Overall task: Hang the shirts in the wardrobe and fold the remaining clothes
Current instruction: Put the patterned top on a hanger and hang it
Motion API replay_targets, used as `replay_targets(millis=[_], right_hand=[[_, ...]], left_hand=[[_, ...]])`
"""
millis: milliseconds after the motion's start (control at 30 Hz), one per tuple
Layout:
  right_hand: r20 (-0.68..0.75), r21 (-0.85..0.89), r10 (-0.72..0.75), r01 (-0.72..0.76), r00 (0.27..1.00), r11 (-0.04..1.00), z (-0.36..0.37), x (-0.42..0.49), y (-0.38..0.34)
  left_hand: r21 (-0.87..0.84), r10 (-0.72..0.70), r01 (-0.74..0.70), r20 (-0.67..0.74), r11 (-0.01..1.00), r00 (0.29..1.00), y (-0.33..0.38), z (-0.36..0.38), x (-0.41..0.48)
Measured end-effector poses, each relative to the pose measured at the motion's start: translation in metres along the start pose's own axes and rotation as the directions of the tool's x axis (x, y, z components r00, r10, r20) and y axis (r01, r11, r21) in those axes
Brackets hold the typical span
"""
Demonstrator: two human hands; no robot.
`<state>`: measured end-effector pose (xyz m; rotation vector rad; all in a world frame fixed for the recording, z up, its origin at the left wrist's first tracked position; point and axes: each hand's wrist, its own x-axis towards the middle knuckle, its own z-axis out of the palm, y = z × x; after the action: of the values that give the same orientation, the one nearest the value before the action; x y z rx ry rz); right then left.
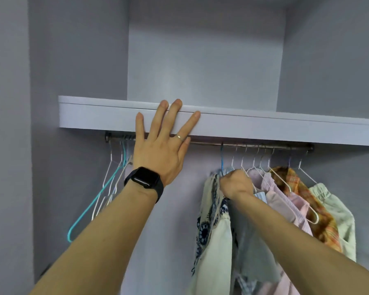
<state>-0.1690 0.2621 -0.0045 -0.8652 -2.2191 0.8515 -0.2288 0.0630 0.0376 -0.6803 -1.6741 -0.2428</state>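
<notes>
The left hand lies flat, fingers spread, pressing the front edge of the wardrobe shelf. The right hand is curled tight, gripping the neck of 1 grey shirt on a blue hanger. This shirt hangs from the rail at the right, between a floral shirt and a pink striped shirt. A teal hanger hangs empty at the rail's left end.
</notes>
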Motion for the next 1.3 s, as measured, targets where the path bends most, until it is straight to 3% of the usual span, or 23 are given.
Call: replay_targets(millis=[200, 433, 833, 967, 1167, 1300], right_hand=[[-0.056, -0.010, -0.020, 0.019, 0.998, 1.000, 0.009, 0.028, -0.032], [-0.096, -0.022, -0.001, -0.001, 0.995, 1.000, 0.017, 0.046, -0.021], [0.043, -0.178, 0.003, 0.004, 0.999, 0.984, -0.001, 0.050, -0.009], [0.166, -0.237, -0.014, 0.054, 0.986, 0.970, -0.031, 0.038, -0.034], [0.413, -0.380, -0.033, 0.205, 0.910, 0.902, -0.097, -0.012, -0.063], [0.511, -0.349, -0.064, 0.275, 0.857, 0.896, -0.155, -0.062, -0.062]], left_hand=[[-0.028, -0.031, 0.030, -0.036, 0.999, 0.999, 0.003, 0.014, 0.001], [-0.019, -0.015, 0.014, -0.045, 1.000, 0.999, 0.003, 0.015, -0.001], [-0.020, -0.045, 0.045, 0.003, 0.999, 0.999, 0.005, 0.015, -0.004], [-0.041, -0.046, 0.050, 0.095, 0.998, 0.994, 0.006, 0.010, -0.009], [-0.074, -0.064, 0.091, 0.310, 0.993, 0.949, 0.007, -0.028, 0.000], [-0.093, -0.086, 0.162, 0.543, 0.982, 0.835, 0.017, -0.070, 0.023]])
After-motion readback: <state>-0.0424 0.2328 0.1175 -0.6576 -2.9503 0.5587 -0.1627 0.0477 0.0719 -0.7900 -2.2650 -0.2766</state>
